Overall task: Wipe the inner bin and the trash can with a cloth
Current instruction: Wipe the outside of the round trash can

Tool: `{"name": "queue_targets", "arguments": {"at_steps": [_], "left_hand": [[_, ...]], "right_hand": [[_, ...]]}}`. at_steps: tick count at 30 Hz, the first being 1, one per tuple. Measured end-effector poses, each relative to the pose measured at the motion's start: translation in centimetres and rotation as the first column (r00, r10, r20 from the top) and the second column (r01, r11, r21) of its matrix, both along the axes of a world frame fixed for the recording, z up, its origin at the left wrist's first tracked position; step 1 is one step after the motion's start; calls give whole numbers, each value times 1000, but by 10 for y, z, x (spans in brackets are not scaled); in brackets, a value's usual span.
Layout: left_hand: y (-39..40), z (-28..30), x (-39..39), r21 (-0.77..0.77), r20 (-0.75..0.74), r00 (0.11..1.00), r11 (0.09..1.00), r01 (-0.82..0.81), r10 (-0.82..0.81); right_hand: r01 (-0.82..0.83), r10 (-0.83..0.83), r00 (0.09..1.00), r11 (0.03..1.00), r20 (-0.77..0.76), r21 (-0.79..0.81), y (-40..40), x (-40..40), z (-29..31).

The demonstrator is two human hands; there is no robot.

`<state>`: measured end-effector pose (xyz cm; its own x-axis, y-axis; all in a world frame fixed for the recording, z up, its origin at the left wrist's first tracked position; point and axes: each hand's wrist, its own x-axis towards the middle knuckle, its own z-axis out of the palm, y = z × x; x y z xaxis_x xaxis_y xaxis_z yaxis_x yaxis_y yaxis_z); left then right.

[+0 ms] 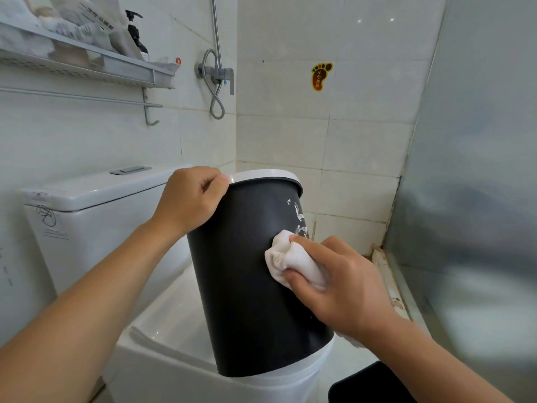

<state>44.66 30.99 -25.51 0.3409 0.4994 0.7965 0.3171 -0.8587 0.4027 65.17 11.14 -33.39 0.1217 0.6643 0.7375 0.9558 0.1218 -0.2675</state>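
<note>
While both bare forearms reach in from the near edge, the action sits right at centre: the trash can [247, 271], dark grey with a white rim, stands tilted on the closed toilet lid [174, 321], its top leaning away and to the right, its base at the near end of the lid. Right hand [343, 286] first, nearest to the camera, and it has the white cloth [290, 261] bunched up, fingers curled over it and thumb tucked under, pressing that wad flat against the right side of the can's wall, just below a patch of white markings. Over to the left and a touch farther off, the left hand [191, 196] is curled over the can's top edge, thumb on the rim, knuckles up, steadying it. Down in the near right corner there's a dark shape [369, 385] on the floor, cut off by the frame, too little showing to say what it is. Behind the can, the white cistern [87, 210] with its flush button on top. Farther back on the tiled wall, a towel rail [87, 97], a shelf [87, 68] carrying packets and a black pump bottle [136, 33], then the shower valve [220, 74] with its looped hose, and a foot-shaped sticker [319, 77] on the far wall. Frosted glass panel [479, 141] runs down the right side
</note>
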Motion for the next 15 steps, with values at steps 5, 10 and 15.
{"name": "queue_targets", "arguments": {"at_steps": [5,10,15], "left_hand": [[-24,18,30,211,-186,941,947,-242,282],[-26,15,44,306,-114,910,886,-349,398],[-22,11,47,346,-67,954,903,-253,293]], "right_hand": [[-26,24,995,999,94,25,-2,-15,0],[-92,81,981,994,175,54,-6,-17,0],[-86,67,963,995,261,60,0,-16,7]]}}
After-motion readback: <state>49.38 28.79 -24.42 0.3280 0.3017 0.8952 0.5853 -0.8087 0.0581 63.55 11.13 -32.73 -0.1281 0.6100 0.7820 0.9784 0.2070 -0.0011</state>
